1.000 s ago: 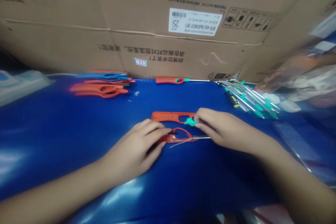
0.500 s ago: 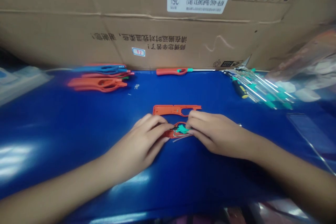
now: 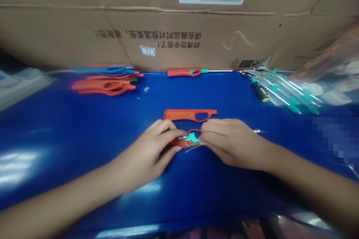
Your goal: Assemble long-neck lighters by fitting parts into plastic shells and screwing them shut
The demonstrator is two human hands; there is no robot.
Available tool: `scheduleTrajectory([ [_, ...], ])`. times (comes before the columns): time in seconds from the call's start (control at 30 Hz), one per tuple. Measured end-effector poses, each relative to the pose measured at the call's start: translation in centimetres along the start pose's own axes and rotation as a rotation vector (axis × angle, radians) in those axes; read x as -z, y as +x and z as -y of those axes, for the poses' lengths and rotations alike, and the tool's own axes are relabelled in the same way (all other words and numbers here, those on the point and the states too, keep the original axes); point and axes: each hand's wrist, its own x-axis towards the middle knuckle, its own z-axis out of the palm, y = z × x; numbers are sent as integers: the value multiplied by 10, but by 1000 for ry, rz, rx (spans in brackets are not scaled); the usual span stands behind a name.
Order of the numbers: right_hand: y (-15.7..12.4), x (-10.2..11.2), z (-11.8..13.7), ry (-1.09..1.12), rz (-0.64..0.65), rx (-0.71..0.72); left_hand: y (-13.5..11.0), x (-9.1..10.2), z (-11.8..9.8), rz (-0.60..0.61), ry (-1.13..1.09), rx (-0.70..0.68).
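The green piece [image 3: 193,137] has moved from beside the far red shell [image 3: 182,114] to the near red shell [image 3: 177,142], which lies on the bench [image 3: 179,198] between the hands. Left hand [image 3: 153,153]: fingers pinched closed on the near shell's 9 o'clock end. Right hand [image 3: 228,140]: fingertips closed on the green piece from 3 o'clock; a rod end [image 3: 256,130] shows beyond it. The far shell lies apart at 12 o'clock. Caution: uneven pressure may tilt the green piece out of position. A loosened left pinch could let the near shell turn. The thin strip [image 3: 192,149] at 6 o'clock could snag on a finger and pull parts loose.
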Motion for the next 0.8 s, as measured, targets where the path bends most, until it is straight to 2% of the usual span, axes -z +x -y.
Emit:
scheduleTrajectory([
  [0.2, 1, -1, -1, 23, 9, 11, 0, 0, 0, -2, -9, 1],
  [0.43, 0, 2, 1, 74, 59, -52, 1, 0, -2, -6, 15, 2],
  [0.67, 1, 3, 4, -24, 48, -10, 0, -2, 0, 1, 98, -91],
  [0.8, 1, 2, 6, 71, 21, -131, 1, 0, -1, 21, 164, -122],
])
